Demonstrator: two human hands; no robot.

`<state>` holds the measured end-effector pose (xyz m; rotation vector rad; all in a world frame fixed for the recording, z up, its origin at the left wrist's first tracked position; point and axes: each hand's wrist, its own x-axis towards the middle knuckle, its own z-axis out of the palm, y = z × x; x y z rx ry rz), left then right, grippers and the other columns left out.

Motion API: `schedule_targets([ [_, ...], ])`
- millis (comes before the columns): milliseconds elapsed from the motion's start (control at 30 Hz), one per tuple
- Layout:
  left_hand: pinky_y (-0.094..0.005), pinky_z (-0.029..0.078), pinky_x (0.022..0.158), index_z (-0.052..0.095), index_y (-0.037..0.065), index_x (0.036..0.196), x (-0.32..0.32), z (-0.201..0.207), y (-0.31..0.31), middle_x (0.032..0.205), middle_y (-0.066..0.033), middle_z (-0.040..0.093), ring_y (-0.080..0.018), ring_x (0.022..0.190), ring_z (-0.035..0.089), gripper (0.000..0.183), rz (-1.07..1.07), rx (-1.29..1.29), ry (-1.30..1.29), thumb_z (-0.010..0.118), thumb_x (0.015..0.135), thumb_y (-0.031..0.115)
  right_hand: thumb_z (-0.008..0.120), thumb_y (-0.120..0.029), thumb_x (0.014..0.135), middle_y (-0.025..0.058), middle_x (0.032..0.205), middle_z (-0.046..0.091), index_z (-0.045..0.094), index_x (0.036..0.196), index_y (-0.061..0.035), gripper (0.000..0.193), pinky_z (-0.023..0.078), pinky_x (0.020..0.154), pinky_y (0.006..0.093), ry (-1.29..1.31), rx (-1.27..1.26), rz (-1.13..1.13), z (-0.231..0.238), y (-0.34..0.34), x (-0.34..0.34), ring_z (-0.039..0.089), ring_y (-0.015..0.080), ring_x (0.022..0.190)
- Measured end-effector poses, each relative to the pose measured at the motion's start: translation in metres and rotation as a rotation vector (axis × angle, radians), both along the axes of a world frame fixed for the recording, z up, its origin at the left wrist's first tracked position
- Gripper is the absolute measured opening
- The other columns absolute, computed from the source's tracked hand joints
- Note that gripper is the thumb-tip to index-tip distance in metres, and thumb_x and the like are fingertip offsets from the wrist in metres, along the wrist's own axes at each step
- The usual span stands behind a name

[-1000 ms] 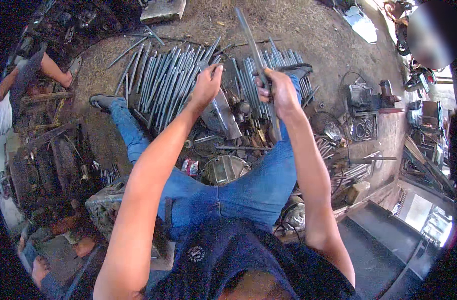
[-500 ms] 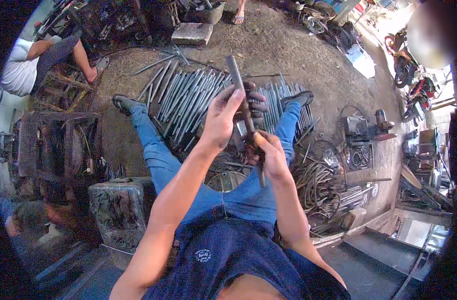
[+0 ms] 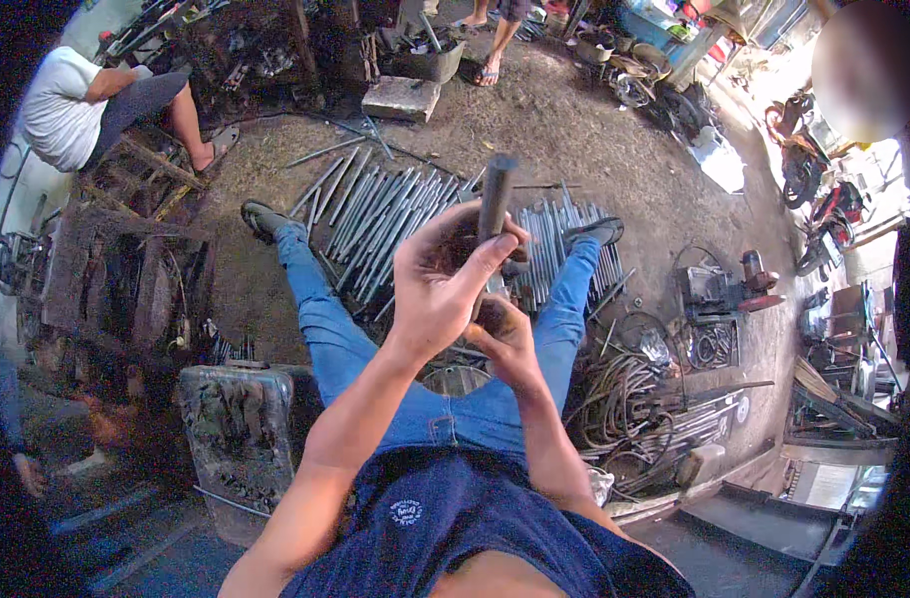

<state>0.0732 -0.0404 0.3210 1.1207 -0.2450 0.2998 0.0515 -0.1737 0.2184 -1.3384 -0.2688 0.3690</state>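
Note:
A dark metal rod stands up between my hands, its blunt end tipped toward the view above my lap. My left hand wraps round its upper part, thumb along the side and blackened fingers behind. Lower down, my right hand is closed on the same rod, its fingertips dark with grime. The rod's lower end is hidden by the hands. Past them on the ground, between my feet, lie a wide heap of grey metal rods and a second group of rods to the right.
At my right are coiled hoses or cables and a machine with a reddish disc. A battered metal box stands by my left leg. A seated person is at the far left; another person's feet show beyond a stone block.
The rod has swung more upright, its top end now pointing toward the view. Both hands have shifted along with it and sit closer together. Another person's legs show more at the top.

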Motion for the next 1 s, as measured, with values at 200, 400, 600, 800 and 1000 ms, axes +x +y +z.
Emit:
schedule_targets([
  [200, -0.0295, 0.051, 0.074, 0.059, -0.002, 0.105, -0.002, 0.005, 0.010, 0.086, -0.0081, 0.064, -0.0153, 0.079, 0.063, 0.020, 0.061, -0.099, 0.169, 0.061, 0.090, 0.011, 0.069, -0.013, 0.085, 0.0021, 0.085, 0.066, 0.063, 0.106, 0.0036, 0.028, 0.049, 0.072, 0.0253, 0.000, -0.047, -0.024, -0.009, 0.000, -0.008, 0.060, 0.0095, 0.076],
  [400, -0.0345, 0.049, 0.082, 0.049, -0.003, 0.125, -0.003, -0.014, 0.015, 0.101, -0.0113, 0.061, -0.0202, 0.087, 0.061, 0.034, -0.090, -0.262, 0.190, 0.048, 0.096, 0.014, 0.069, -0.013, 0.085, 0.0036, 0.089, 0.068, 0.061, 0.110, 0.0057, 0.032, 0.049, 0.078, 0.0259, 0.201, 0.033, 0.035, -0.016, -0.013, -0.019, 0.061, 0.0108, 0.084],
  [600, -0.0339, 0.052, 0.081, 0.050, -0.004, 0.125, -0.008, -0.009, 0.009, 0.101, -0.0118, 0.063, -0.0211, 0.088, 0.063, 0.037, -0.001, -0.142, 0.159, 0.057, 0.091, 0.010, 0.070, -0.017, 0.085, 0.0032, 0.090, 0.066, 0.060, 0.112, 0.0030, 0.035, 0.049, 0.076, 0.0253, 0.142, 0.057, 0.055, -0.006, -0.023, -0.022, 0.060, 0.0100, 0.083],
  [800, -0.0328, 0.051, 0.083, 0.051, -0.003, 0.124, -0.008, -0.005, 0.006, 0.099, -0.0098, 0.065, -0.0189, 0.089, 0.063, 0.036, 0.009, 0.000, 0.192, 0.058, 0.091, 0.011, 0.070, -0.019, 0.084, -0.0001, 0.086, 0.062, 0.058, 0.111, 0.0006, 0.036, 0.047, 0.068, 0.0240, 0.175, 0.108, -0.043, -0.003, -0.024, -0.028, 0.056, 0.0081, 0.076],
  [1000, -0.0316, 0.049, 0.084, 0.055, -0.003, 0.120, -0.009, -0.005, 0.006, 0.096, -0.0108, 0.066, -0.0177, 0.088, 0.064, 0.031, -0.197, -0.088, 0.237, 0.055, 0.094, 0.014, 0.066, -0.017, 0.087, 0.0008, 0.086, 0.063, 0.059, 0.112, 0.0013, 0.033, 0.048, 0.068, 0.0246, 0.270, 0.277, 0.036, -0.015, -0.032, -0.027, 0.057, 0.0092, 0.075],
])
